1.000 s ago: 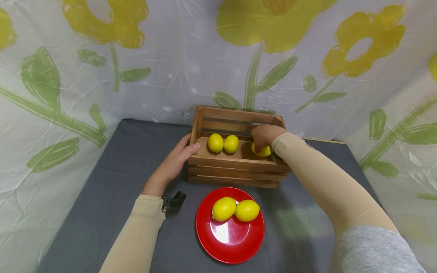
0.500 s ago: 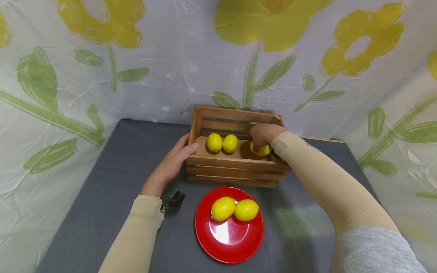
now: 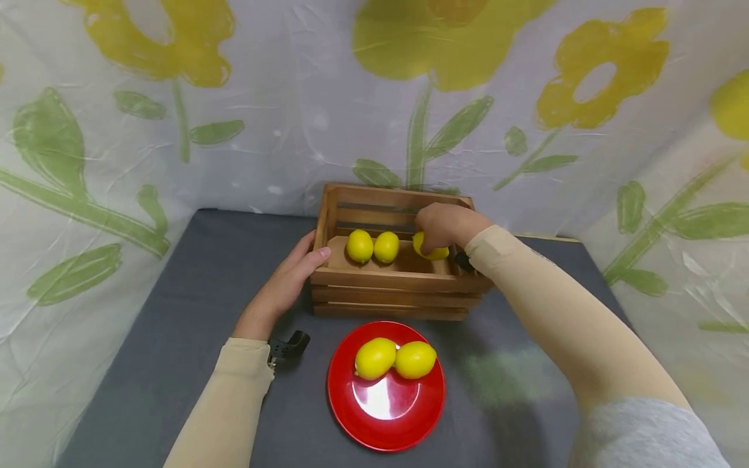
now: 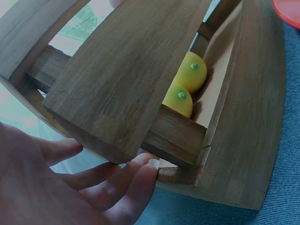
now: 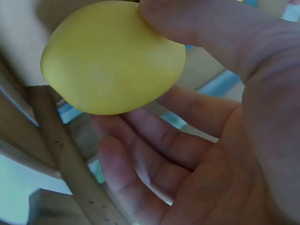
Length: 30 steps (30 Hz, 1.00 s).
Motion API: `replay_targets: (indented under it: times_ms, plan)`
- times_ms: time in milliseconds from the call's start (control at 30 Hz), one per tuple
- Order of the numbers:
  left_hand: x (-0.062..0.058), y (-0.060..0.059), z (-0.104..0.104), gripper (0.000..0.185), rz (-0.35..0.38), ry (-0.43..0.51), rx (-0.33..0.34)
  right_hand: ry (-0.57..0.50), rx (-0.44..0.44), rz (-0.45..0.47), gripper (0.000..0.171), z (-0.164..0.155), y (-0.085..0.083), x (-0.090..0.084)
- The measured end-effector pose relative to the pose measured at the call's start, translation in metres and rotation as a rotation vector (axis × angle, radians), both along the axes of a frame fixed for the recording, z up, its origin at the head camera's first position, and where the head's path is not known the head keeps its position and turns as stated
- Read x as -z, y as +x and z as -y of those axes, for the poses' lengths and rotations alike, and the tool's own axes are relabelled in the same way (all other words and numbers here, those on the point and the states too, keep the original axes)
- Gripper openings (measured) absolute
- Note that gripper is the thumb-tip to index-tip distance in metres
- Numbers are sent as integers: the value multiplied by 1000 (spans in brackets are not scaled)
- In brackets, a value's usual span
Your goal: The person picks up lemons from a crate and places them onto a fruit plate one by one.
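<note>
In the head view my right hand (image 3: 446, 226) reaches into the right part of a wooden crate (image 3: 386, 281) and pinches a lemon (image 5: 110, 58) between thumb and fingers. The right wrist view shows that lemon close up, with the thumb on its top and fingers beneath. Two other lemons (image 3: 360, 246) sit side by side on the crate's floor at the left. My left hand (image 3: 287, 276) rests against the crate's left end. Its fingertips touch the end slat (image 4: 126, 84) in the left wrist view, fairly straight.
A red plate (image 3: 380, 432) bearing two lemons (image 3: 376, 359) stands on the dark grey tabletop (image 3: 193, 312) in front of the crate. Behind the crate hangs a white curtain (image 3: 281, 130) with yellow flowers. Dark straps sit at both wrists.
My right hand and its lemon have risen slightly and moved a little left within the crate. The left hand stays at the crate's end. The head view has turned slightly right.
</note>
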<state>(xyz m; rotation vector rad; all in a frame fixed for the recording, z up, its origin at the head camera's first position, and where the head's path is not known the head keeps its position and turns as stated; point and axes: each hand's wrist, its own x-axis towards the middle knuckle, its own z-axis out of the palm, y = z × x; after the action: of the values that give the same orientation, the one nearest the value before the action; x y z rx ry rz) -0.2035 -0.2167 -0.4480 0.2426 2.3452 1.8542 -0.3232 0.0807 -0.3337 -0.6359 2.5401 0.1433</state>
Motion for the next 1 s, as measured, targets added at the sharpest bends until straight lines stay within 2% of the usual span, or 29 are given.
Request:
replay_targets:
  times_ms: [200, 433, 567, 800, 1000]
  plan:
    - [1, -6, 2, 80, -1, 1, 12, -40, -36, -68, 32, 0, 14, -14]
    - [4, -10, 4, 80, 5, -1, 20, -18, -41, -178, 34, 0, 29, -26]
    - [3, -11, 7, 82, 19, -8, 19, -39, -70, -228, 38, 1, 39, -35]
    - [1, -10, 16, 82, 33, -12, 9, -110, -106, -286, 40, 6, 63, -54]
    - [3, -12, 22, 82, 26, -7, 7, -119, -129, -320, 49, 11, 82, -67]
